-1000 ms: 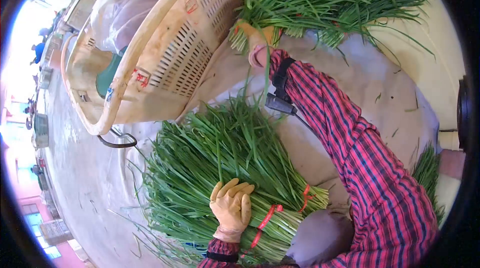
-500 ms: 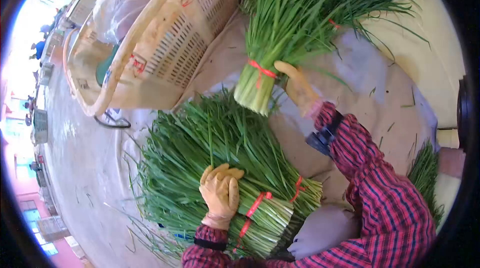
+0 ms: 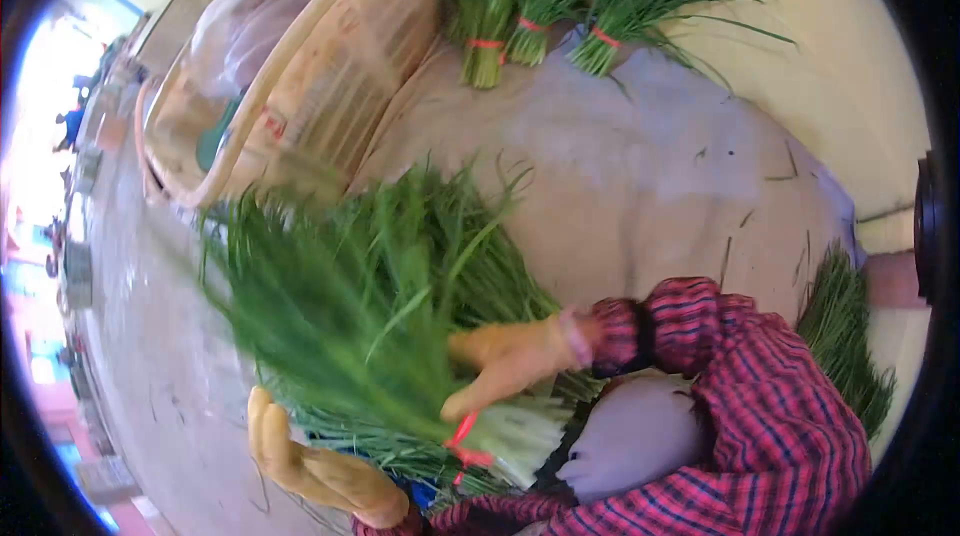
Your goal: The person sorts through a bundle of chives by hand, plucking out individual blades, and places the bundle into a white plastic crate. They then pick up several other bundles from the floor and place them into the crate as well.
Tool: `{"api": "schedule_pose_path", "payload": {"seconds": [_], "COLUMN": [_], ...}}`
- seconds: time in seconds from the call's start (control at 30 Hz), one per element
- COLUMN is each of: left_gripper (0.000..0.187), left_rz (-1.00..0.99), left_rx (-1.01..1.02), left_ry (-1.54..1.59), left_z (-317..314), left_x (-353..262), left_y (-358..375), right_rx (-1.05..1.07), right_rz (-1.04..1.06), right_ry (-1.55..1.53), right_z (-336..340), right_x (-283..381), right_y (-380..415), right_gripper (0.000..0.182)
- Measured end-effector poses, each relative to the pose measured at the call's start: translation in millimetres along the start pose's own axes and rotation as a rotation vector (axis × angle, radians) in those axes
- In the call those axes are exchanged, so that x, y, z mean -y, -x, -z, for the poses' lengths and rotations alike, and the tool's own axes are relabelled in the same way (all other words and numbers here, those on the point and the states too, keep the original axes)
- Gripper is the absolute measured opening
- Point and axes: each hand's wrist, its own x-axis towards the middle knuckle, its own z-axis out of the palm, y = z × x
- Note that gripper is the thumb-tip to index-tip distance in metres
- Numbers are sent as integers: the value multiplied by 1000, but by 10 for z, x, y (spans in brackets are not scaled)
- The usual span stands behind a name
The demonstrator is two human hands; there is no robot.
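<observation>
A bunch of garlic chives lies across the lower pile, its leaves blurred and its white cut stems toward my body. My gloved right hand grips it from above, thumb close to the red tie. At the lower left, my gloved left hand is off the chives, fingers stretched out beside the leaves and nothing in it. More chives lie under the held bunch, partly hidden by it and my right hand.
A cream plastic basket with plastic bags stands at the upper left. Several tied bunches lie at the back on the grey-brown sheet. Loose chives are at the right edge.
My right hand has come down from the back with a bunch, now over the near pile. My left hand has left the pile, moving left and down, and its fingers have straightened.
</observation>
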Motion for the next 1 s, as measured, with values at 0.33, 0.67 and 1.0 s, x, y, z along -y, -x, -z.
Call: {"api": "schedule_pose_path", "payload": {"seconds": [0.33, 0.67, 1.0], "left_gripper": [28, 29, 24], "left_rz": [-8, 91, 163], "left_rx": [1049, 894, 844], "left_ry": [1, -97, -87], "left_z": [-353, -598, -571], "left_x": [201, 338, 443], "left_y": [55, 169, 279], "right_rx": [-556, -1784, -1518], "right_rz": [221, 232, 323], "right_ry": [-146, 203, -361], "right_z": [1293, 3764, 3878], "right_x": [-868, -1352, -1504], "right_y": [-189, 420, 752], "right_gripper": [28, 68, 55]}}
